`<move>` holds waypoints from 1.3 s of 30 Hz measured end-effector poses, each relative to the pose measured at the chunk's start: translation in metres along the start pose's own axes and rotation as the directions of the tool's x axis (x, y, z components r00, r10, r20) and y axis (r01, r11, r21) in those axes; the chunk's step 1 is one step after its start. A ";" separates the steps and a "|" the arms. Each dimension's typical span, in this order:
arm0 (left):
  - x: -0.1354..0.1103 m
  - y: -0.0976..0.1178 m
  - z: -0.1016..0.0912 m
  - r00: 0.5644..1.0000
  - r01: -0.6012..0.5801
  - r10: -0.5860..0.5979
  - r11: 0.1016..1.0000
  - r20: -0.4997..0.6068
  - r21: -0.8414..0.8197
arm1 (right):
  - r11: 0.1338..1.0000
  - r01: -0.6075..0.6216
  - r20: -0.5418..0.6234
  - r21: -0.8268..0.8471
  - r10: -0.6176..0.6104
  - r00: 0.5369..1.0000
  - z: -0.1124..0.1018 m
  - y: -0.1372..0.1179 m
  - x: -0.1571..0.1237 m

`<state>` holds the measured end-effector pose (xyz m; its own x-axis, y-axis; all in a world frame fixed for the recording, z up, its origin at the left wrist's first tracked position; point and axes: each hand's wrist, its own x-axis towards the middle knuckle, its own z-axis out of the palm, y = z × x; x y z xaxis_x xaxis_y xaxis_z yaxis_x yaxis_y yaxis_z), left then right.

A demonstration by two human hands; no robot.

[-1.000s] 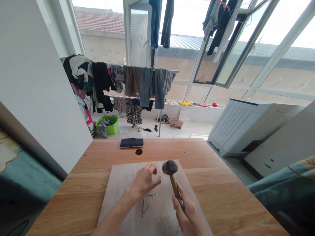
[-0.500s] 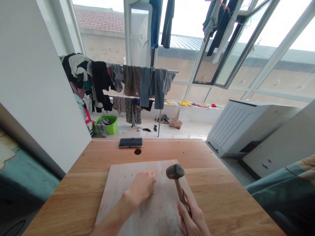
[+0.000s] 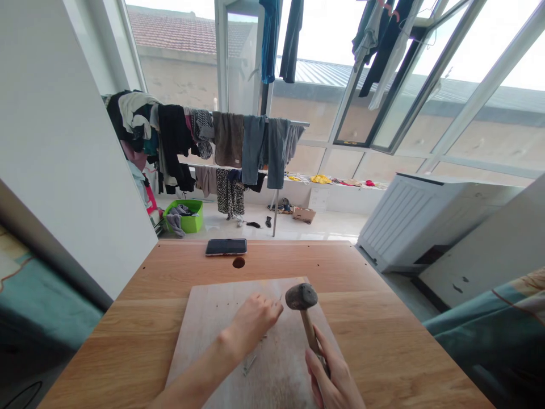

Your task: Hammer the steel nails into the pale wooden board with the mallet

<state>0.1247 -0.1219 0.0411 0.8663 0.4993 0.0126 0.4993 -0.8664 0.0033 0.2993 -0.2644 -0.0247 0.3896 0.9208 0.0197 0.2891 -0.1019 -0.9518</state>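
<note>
My left hand [image 3: 258, 317] is closed over a pale wooden board [image 3: 202, 318], its fingers bent together. What they hold, if anything, is hidden. Right by those fingertips a thin nail-like sliver [image 3: 280, 297] shows. My right hand [image 3: 331, 372] grips the wooden handle of a hammer [image 3: 302, 296], its dark grey, blunt head raised above the board's right side. Several loose nails [image 3: 250, 363] lie on the board below my left wrist. Small dark dots [image 3: 217, 305] form a row on its upper left part.
The board lies on a wooden table [image 3: 374, 335]. A phone [image 3: 226, 246] rests near its far edge, beside a round hole [image 3: 239, 263]. Beyond stand a laundry rack with clothes [image 3: 229, 139], a green basket [image 3: 195, 221] and a white ribbed unit [image 3: 387, 221].
My left hand has moved to the right and slightly away from me, uncovering the loose nails on the board. The hammer in my right hand has barely shifted.
</note>
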 end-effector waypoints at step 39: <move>-0.017 -0.051 0.046 0.847 0.075 -0.489 0.501 -0.211 -0.862 | 0.989 0.110 0.159 -0.097 -0.094 0.983 0.050 -0.030 0.013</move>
<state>0.0856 -0.0861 -0.0055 0.4867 0.8455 0.2198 0.3042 -0.3998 0.8647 0.2524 -0.2310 -0.0112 0.2168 0.9744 0.0598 0.4137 -0.0362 -0.9097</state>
